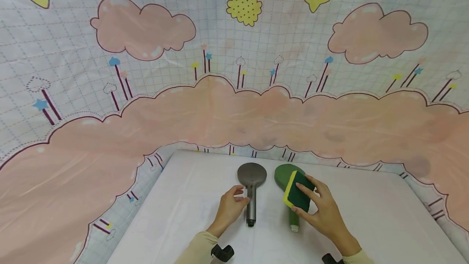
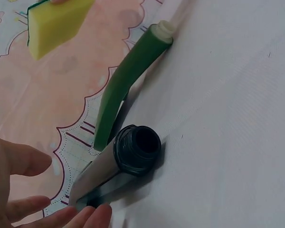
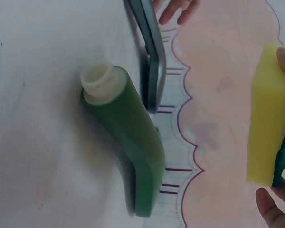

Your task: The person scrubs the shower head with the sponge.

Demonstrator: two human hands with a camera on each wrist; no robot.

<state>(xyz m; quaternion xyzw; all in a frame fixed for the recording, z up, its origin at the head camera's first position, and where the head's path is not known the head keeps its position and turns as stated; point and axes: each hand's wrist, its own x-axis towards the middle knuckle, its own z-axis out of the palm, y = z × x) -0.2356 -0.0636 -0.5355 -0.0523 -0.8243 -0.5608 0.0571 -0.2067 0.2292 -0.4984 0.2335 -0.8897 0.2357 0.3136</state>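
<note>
A grey shower head (image 1: 252,173) lies on the white table, its handle toward me. Beside that handle is my left hand (image 1: 231,209), fingers loosely bent and apart; the left wrist view shows the threaded handle end (image 2: 141,148) with no fingers wrapped round it. My right hand (image 1: 325,211) pinches a sponge (image 1: 299,192) with a yellow foam side and a dark green scouring side. The sponge is held above a green shower head (image 1: 283,173), hiding part of its neck. In the right wrist view the white threaded end (image 3: 99,80) of the green handle faces the camera.
A white cloth covers the table (image 1: 176,199). Behind it and along its sides hangs a printed sheet (image 1: 234,121) with pink clouds and stars. Dark straps or mounts (image 1: 222,252) sit at both wrists.
</note>
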